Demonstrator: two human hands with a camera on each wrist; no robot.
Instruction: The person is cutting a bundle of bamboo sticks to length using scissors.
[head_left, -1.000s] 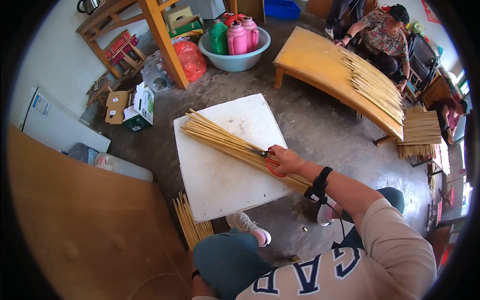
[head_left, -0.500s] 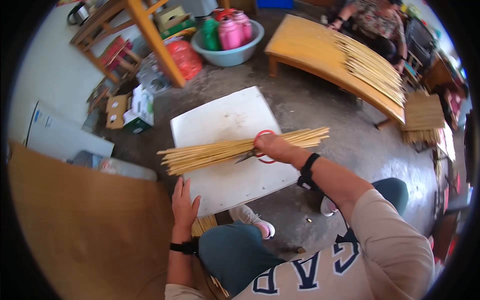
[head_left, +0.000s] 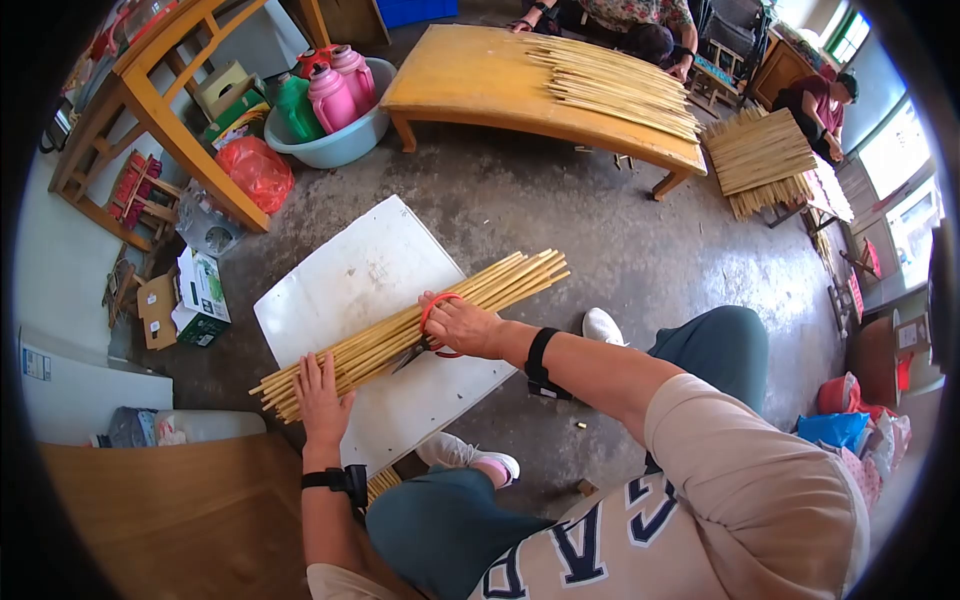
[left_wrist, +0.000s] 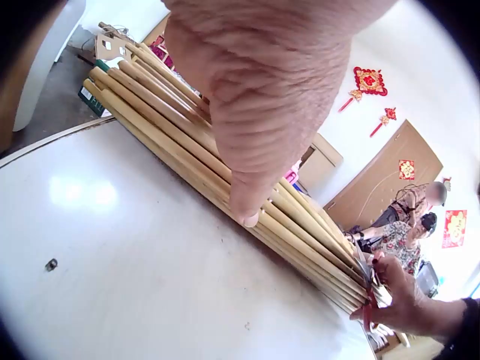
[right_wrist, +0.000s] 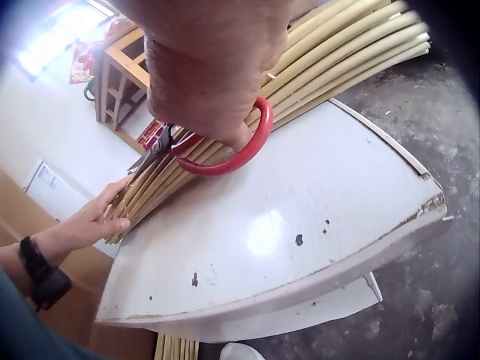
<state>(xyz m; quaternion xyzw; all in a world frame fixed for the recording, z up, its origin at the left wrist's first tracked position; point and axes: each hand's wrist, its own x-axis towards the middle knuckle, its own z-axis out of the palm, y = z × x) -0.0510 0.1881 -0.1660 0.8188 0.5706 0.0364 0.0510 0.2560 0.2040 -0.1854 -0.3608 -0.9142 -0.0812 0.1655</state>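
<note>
A bundle of straw-coloured stalks (head_left: 380,348) lies slantwise over a white board (head_left: 330,290), its right end sticking out past the edge. My left hand (head_left: 322,402) grips the bundle near its left end, fingers over the top; in the left wrist view the thumb (left_wrist: 247,187) presses on its near side. At the middle of the bundle, my right hand (head_left: 462,326) holds red-handled scissors (right_wrist: 232,161) and clasps the stalks too. The dark blades point left along the bundle, and the palm hides part of the handles.
More stalks (head_left: 620,88) lie on a low wooden table (head_left: 450,75) at the back, where a person sits. Stacked stalks (head_left: 760,160) stand further right. A blue basin (head_left: 345,150) with flasks is at back left. Below the board's near edge are other stalks (right_wrist: 176,346).
The bundle has turned so that its right end points up and away. My left hand has come up from beside my leg onto the left end. The head view has swung right.
</note>
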